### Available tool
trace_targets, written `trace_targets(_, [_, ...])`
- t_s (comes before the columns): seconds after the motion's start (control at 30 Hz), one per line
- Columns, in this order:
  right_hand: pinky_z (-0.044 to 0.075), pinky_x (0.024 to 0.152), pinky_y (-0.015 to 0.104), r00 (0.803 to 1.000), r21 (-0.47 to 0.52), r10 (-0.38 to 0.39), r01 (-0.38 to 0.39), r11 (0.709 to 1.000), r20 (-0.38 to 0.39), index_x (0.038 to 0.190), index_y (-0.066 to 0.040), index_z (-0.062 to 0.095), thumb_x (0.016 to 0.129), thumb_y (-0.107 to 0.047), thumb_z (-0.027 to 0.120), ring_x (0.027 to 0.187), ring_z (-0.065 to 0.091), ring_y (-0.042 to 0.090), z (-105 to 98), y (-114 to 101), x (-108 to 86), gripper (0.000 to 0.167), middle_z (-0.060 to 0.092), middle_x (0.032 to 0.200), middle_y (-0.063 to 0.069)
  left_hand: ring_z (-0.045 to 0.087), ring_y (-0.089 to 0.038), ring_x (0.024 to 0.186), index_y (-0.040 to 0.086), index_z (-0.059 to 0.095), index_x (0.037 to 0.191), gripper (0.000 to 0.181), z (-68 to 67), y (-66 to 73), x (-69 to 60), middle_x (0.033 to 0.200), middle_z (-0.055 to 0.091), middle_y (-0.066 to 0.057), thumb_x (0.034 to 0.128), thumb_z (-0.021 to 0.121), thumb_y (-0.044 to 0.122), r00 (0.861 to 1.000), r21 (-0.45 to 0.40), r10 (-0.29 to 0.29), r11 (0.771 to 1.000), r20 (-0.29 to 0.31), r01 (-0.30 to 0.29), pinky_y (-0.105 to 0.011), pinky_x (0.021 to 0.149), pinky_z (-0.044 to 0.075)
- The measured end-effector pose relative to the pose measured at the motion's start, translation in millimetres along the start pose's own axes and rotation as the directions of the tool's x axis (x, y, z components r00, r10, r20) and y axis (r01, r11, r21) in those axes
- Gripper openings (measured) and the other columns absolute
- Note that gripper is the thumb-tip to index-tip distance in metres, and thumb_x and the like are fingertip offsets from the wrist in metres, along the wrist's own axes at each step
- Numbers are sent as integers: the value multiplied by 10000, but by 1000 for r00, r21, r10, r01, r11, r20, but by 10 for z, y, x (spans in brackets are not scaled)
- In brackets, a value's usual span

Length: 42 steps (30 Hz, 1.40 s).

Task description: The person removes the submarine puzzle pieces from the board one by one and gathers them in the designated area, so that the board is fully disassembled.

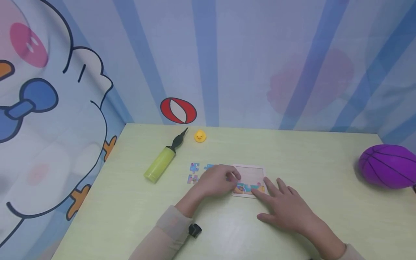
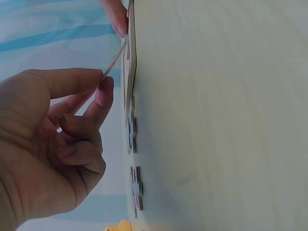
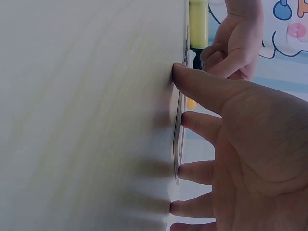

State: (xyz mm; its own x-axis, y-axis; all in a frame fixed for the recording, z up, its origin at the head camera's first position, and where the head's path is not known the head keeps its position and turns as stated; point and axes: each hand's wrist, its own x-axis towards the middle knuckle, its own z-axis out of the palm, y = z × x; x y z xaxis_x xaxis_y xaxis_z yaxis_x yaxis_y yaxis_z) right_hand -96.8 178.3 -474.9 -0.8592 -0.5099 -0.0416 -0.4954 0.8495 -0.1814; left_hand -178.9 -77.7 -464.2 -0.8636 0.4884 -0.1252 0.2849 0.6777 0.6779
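Note:
My left hand (image 1: 217, 180) is over the left side of a shallow puzzle tray (image 1: 249, 174). In the left wrist view, its thumb and index finger pinch a thin flat puzzle piece (image 2: 114, 61), tilted and seen edge-on, so its picture is hidden. Joined puzzle pieces (image 1: 247, 189) fill the lower strip of the tray. My right hand (image 1: 289, 209) is spread, with fingertips touching the tray's right side and its lower pieces. Loose puzzle pieces (image 1: 194, 167) lie left of the tray, some partly covered by the left hand.
A yellow-green hand pump (image 1: 160, 163) with a black nozzle lies farther left. Behind the loose pieces sits a small yellow rubber duck (image 1: 200, 136). A purple ball (image 1: 388, 166) rests at the table's right edge. Patterned cloth hangs behind and at the left.

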Motion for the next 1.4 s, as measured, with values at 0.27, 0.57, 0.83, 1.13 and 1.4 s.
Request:
trace_targets(0.27, [394,1010,713,1000,3,8,-8,1000,10,1519,-284,549,916,-581,705,1395,373,591,15,6,2,690,416,1586,232,643,-90,854,232,760,1045,98,-109,-136,-158,892,694,123,960,722,201,999,-54,29,998,-16,-30,-326,751,514])
trace_targets(0.57, [380,1021,715,999,4,25,-25,1000,24,1514,-276,555,910,-585,710,1404,357,589,27,2,7,696,408,1590,234,634,-129,810,194,769,1047,92,-320,-291,-451,889,683,108,969,720,194,999,-81,10,997,-43,-14,-337,664,524])
trace_targets(0.83, [372,1028,717,1000,18,20,-20,1000,21,1522,-271,545,916,-571,711,1413,341,591,26,2,0,697,393,1598,237,614,-164,808,197,770,1045,123,-487,-518,-726,895,685,77,949,719,141,994,-96,-81,993,-70,74,-361,654,515])
trace_targets(1.13, [373,1032,711,1000,21,20,-20,1000,22,1522,-256,546,916,-554,719,1415,335,593,6,-5,-1,697,391,1599,238,626,-160,851,163,777,1058,136,-584,-697,-901,933,702,59,938,736,113,984,-85,-154,986,-90,147,-351,693,521])
trace_targets(1.4, [375,1028,712,1000,34,16,-17,999,21,1525,-257,542,920,-539,722,1418,330,593,-4,-15,-1,691,390,1599,240,606,-158,843,193,772,995,124,-580,-750,-936,886,677,59,937,721,95,970,-46,-225,974,-96,221,-364,746,516])
